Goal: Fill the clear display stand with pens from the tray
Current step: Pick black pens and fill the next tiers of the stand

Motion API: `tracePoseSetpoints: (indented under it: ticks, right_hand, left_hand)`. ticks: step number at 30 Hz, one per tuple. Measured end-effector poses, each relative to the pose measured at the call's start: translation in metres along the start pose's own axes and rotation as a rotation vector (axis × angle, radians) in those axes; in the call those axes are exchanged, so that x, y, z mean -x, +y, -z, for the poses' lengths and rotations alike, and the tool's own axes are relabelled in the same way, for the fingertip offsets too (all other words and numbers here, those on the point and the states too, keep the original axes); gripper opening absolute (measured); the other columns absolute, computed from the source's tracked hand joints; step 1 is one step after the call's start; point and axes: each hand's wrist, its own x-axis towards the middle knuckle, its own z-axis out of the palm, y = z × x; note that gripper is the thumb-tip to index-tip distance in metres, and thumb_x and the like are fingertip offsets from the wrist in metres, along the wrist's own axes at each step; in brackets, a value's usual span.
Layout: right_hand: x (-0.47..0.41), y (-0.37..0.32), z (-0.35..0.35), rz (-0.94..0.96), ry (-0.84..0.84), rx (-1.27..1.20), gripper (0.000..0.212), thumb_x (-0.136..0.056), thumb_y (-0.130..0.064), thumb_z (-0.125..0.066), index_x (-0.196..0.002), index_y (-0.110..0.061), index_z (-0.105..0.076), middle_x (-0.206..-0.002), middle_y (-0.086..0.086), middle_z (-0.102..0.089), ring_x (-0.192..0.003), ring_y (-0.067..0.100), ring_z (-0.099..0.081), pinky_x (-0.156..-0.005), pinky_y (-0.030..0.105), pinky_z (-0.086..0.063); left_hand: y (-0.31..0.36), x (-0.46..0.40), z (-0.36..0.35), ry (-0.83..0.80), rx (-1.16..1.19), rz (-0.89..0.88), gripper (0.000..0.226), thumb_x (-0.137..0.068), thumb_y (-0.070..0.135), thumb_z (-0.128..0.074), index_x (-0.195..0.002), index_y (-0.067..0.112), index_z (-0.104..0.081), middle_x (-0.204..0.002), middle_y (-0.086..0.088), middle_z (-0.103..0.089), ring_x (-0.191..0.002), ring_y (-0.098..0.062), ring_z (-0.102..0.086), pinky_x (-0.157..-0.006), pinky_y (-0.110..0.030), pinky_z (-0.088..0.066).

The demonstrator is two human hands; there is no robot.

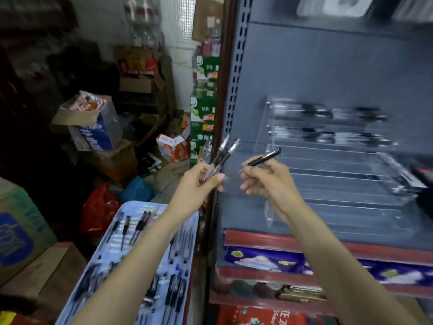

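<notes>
Honestly, my left hand [206, 177] grips spare pens [225, 152] loosely, my right hand [267, 178] pinches one pen [266, 158]; the display stand [332, 174] lies just beyond it, the tray [131, 235] below my left. Loose bundle could slip.

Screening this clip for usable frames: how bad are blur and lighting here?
Head view: motion blur smears the clear display stand and shelf; both hands and the held pens are fairly sharp; the left storage area is dim; wide-angle bending at the edges.
</notes>
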Motion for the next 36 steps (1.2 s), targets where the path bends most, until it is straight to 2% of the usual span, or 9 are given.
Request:
tracePoseSetpoints:
  ticks: [5, 10, 14, 17, 19, 24, 28, 32, 36]
  right_hand:
    - [0.010, -0.015, 0.098, 0.039, 0.029, -0.090, 0.008, -0.088, -0.004, -0.058, -0.085, -0.011, -0.062, -0.079, 0.002, -0.063, -0.060, 0.010, -0.064, -0.049, 0.020, -0.050]
    - [0.016, -0.021, 0.202, 0.090, 0.136, -0.200, 0.013, -0.086, -0.003, -0.062, -0.087, -0.014, -0.055, -0.076, 0.004, -0.070, -0.065, 0.013, -0.067, -0.054, 0.020, -0.051]
    - [0.008, -0.020, 0.261, 0.161, 0.243, 0.063, 0.014, -0.084, -0.005, -0.066, -0.094, -0.010, -0.058, -0.078, 0.002, -0.064, -0.071, 0.014, -0.062, -0.058, 0.016, -0.051]
    - [-0.004, -0.019, 0.301, 0.249, 0.394, 0.343, 0.026, -0.083, -0.010, -0.068, -0.106, -0.010, -0.056, -0.098, 0.002, -0.062, -0.087, 0.015, -0.059, -0.077, 0.022, -0.048]
    - [-0.011, -0.018, 0.322, 0.267, 0.469, 0.503, 0.035, -0.083, -0.012, -0.068, -0.115, -0.011, -0.053, -0.113, 0.005, -0.058, -0.097, 0.014, -0.053, -0.087, 0.024, -0.041]
    - [-0.026, -0.013, 0.346, 0.087, 0.323, 0.512, 0.057, -0.084, -0.013, -0.068, -0.134, -0.008, -0.042, -0.129, 0.009, -0.050, -0.116, 0.021, -0.050, -0.097, 0.030, -0.041]
    - [-0.032, -0.010, 0.352, 0.041, 0.247, 0.425, 0.056, -0.083, -0.009, -0.068, -0.134, -0.011, -0.044, -0.129, 0.007, -0.054, -0.108, 0.020, -0.056, -0.094, 0.036, -0.048]
    - [-0.036, -0.013, 0.357, 0.039, 0.210, 0.432, 0.054, -0.082, -0.011, -0.070, -0.130, -0.013, -0.048, -0.122, 0.006, -0.057, -0.103, 0.021, -0.059, -0.089, 0.035, -0.049]
    - [-0.037, -0.009, 0.361, 0.028, 0.213, 0.423, 0.054, -0.081, -0.013, -0.071, -0.131, -0.014, -0.049, -0.120, 0.005, -0.058, -0.103, 0.023, -0.061, -0.092, 0.039, -0.051]
  left_hand:
    - [0.039, -0.017, -0.082, -0.006, -0.047, -0.059, 0.015, -0.086, 0.021, -0.064, -0.074, 0.012, -0.061, -0.061, 0.005, -0.064, -0.058, -0.002, -0.053, -0.059, -0.012, -0.038]
    - [0.072, -0.038, -0.167, 0.014, -0.079, -0.058, 0.014, -0.080, 0.022, -0.071, -0.070, 0.015, -0.065, -0.061, 0.005, -0.062, -0.057, 0.000, -0.050, -0.057, -0.011, -0.037]
    - [0.087, -0.060, -0.207, 0.145, -0.175, -0.041, 0.013, -0.078, 0.027, -0.073, -0.069, 0.021, -0.067, -0.054, 0.009, -0.053, -0.049, -0.002, -0.042, -0.050, -0.013, -0.031]
    - [0.096, -0.078, -0.223, 0.208, -0.302, -0.048, 0.014, -0.080, 0.025, -0.072, -0.070, 0.015, -0.067, -0.045, 0.010, -0.042, -0.043, -0.006, -0.037, -0.045, -0.013, -0.029]
    - [0.100, -0.091, -0.231, 0.193, -0.411, -0.060, 0.014, -0.079, 0.024, -0.072, -0.073, 0.013, -0.067, -0.052, 0.006, -0.048, -0.051, -0.008, -0.040, -0.048, -0.013, -0.031]
    - [0.098, -0.119, -0.252, 0.124, -0.479, -0.014, 0.023, -0.080, 0.020, -0.072, -0.073, 0.000, -0.063, -0.059, -0.001, -0.045, -0.059, -0.016, -0.035, -0.048, -0.020, -0.025]
    - [0.099, -0.131, -0.268, 0.074, -0.558, -0.023, 0.015, -0.080, 0.019, -0.072, -0.069, 0.016, -0.062, -0.060, 0.009, -0.053, -0.056, -0.004, -0.046, -0.054, -0.017, -0.033]
    - [0.101, -0.138, -0.275, 0.037, -0.693, -0.028, 0.010, -0.080, 0.020, -0.071, -0.076, 0.014, -0.065, -0.076, -0.002, -0.064, -0.071, -0.019, -0.059, -0.067, -0.026, -0.044]
    - [0.100, -0.140, -0.281, 0.044, -0.752, -0.052, 0.007, -0.080, 0.017, -0.072, -0.078, 0.012, -0.066, -0.083, -0.003, -0.061, -0.077, -0.022, -0.061, -0.072, -0.032, -0.049]
